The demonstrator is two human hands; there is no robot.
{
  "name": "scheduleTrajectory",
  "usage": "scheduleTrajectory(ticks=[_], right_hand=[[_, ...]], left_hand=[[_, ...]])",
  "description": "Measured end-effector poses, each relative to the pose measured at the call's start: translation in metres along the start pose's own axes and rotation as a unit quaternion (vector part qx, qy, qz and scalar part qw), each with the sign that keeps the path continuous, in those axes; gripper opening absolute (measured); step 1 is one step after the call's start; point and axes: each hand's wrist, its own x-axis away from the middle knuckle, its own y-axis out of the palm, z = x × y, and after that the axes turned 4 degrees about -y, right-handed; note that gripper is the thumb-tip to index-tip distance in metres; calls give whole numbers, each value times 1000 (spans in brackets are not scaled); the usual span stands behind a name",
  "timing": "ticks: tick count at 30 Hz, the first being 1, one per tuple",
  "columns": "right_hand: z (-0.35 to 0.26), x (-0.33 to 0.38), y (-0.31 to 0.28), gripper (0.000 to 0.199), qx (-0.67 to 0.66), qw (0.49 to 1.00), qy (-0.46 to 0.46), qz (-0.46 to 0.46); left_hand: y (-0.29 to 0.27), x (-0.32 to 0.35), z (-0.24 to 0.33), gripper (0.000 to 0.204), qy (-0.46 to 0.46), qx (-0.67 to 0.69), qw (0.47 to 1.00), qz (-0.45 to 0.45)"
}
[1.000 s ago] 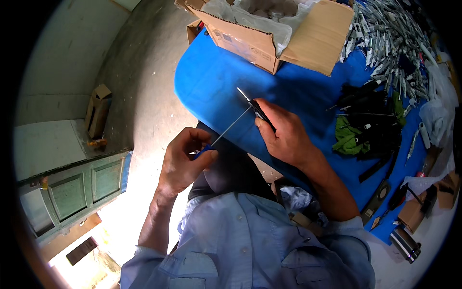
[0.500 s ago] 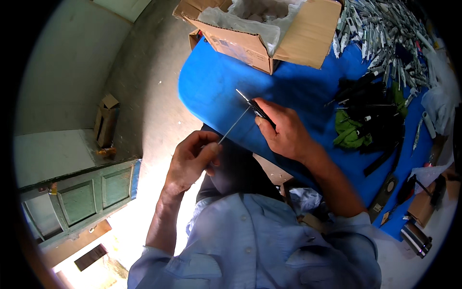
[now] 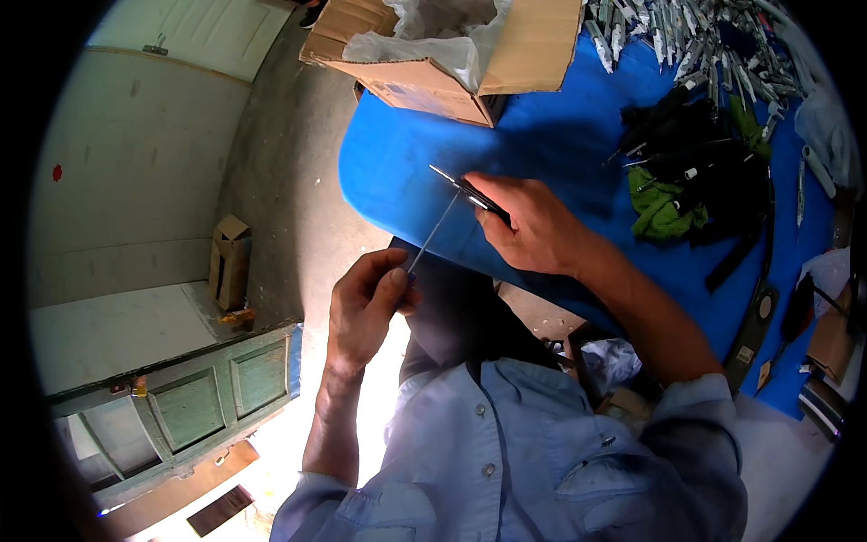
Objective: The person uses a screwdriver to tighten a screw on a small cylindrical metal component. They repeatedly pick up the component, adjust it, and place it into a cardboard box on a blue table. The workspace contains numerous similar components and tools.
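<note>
My left hand is closed, with thumb and fingers pinching the near end of a thin metal rod. That rod slants up and to the right, and its far end meets a slim black tool with a narrow silver tip. Around the tool's black body my right hand is wrapped, the tip pointing away to the upper left. Both hands are in front of my body, at the near edge of the blue table. The fingers partly hide both held things, so their exact kind cannot be told.
A cardboard box lined with clear plastic stands at the table's far side. To the right lie a heap of silver pen-like pieces, a pile of black pieces and a green cloth. A greenish panelled piece is at lower left.
The view has shifted, so the box and heaps sit a little differently in it. Both hands keep their grips, and the rod still touches the black tool.
</note>
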Motion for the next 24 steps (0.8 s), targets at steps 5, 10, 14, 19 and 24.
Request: scheduleTrajectory(ticks=[5,10,14,19,24], right_hand=[[-1,-3,-2,39,-5,1000,12,-13],[-3,-4,-2,28,-32,999,26,-5],[-4,-4,-3,30,-32,999,39,-16],[-5,-5,-5,33,-24,998,50,-23],[-5,-5,-5,34,-23,998,48,-25]], left_hand=[[-2,-5,-5,31,-10,52,998,-16],[5,0,-3,22,30,-5,1000,8],[4,4,-4,20,62,-25,998,-5],[3,2,-14,27,83,-32,996,1],[-1,1,-8,29,24,57,997,-38]])
